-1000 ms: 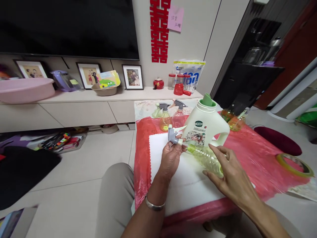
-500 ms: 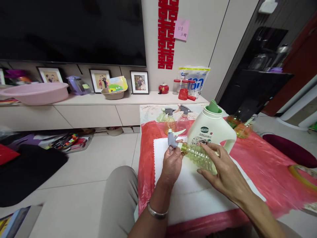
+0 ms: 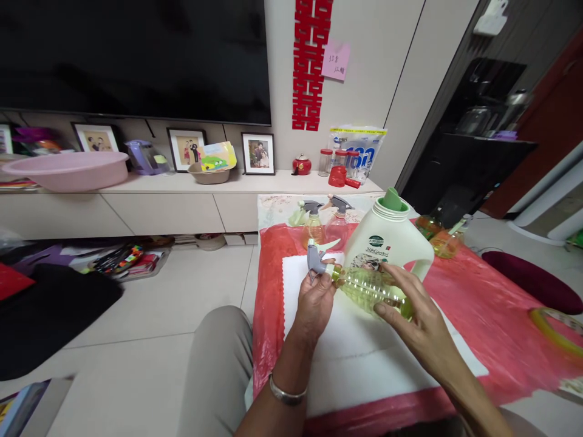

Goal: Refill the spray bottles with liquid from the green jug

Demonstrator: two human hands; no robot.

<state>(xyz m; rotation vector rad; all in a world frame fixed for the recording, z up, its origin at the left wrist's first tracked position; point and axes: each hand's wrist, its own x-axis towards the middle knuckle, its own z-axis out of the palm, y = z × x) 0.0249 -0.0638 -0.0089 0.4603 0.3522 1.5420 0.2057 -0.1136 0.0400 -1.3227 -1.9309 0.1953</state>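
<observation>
Our left hand pinches sprayer by collar; right hand, thumb and fingers parted, holds bottle near base. Bottle tilted over white cloth, before jug. Best, we judge: keep collar square, turn evenly, avoid squeezing.

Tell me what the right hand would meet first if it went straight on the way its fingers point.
The right hand would first meet the yellow-green bottle, already at its thumb and fingers. Beyond that, the white jug seems next in line, though depth is unclear.
</observation>
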